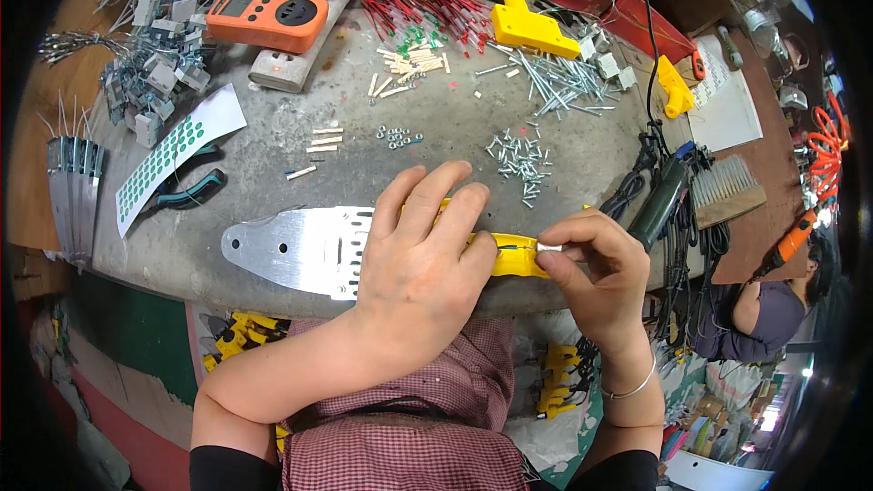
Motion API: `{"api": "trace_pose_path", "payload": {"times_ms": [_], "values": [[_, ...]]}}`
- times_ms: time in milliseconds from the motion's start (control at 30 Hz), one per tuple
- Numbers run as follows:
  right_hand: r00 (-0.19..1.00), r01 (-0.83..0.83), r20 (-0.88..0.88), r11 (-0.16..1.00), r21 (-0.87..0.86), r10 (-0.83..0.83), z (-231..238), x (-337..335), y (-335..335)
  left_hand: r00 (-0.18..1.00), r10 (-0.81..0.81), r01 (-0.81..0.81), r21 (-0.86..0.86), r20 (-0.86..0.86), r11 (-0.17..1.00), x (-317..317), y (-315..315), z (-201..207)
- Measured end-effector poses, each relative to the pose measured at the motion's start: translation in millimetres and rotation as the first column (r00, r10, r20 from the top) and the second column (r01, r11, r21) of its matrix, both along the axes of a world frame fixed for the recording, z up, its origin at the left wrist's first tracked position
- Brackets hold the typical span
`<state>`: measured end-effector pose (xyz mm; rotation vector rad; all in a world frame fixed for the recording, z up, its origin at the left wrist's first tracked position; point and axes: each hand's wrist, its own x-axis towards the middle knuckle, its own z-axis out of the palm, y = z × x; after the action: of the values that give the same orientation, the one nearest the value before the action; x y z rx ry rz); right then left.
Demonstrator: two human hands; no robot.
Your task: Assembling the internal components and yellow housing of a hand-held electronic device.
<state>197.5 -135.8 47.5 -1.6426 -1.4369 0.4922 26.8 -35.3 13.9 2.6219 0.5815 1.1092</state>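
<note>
A flat silver metal plate (305, 259) with a rounded, holed end lies along the near edge of the bench, joined to a yellow plastic handle shell (518, 261). My left hand (418, 264) lies over the joint between them, its fingers curled round the yellow shell and hiding most of it. At the shell's right end, my right hand (605, 264) pinches a small white block (548, 247) between thumb and fingers. A thin dark wire shows inside the shell, leading toward that block.
Beyond my hands lie small screws (520, 164), nuts (398, 136), cream sleeves (414, 62) and long bolts (559, 82). An orange meter (266, 16) stands back left, near pliers (191, 189). Yellow shells (532, 27), a brush (727, 191) and black cords (673, 245) sit rightward. Another person (759, 318) is far right.
</note>
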Motion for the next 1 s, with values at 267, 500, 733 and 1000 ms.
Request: {"api": "trace_pose_path", "payload": {"times_ms": [267,500,733,1000], "values": [[0.991,-0.081,0.107,0.996,0.031,0.078,2,-4,6,1.000,-0.006,0.006,-0.010,0.021,1.000,2,-1,-1],[0.982,-0.036,0.190,0.998,0.057,0.024,10,-3,5,0.999,-0.027,0.028,-0.043,0.023,0.999,1,1,-4],[0.954,-0.120,0.280,0.992,0.038,0.105,15,-10,13,1.000,-0.002,0.004,-0.059,0.028,0.998,4,-1,-2],[0.983,-0.089,0.145,0.983,-0.158,0.112,23,-9,16,0.999,-0.028,0.029,-0.043,0.026,0.999,1,0,-5]]}}
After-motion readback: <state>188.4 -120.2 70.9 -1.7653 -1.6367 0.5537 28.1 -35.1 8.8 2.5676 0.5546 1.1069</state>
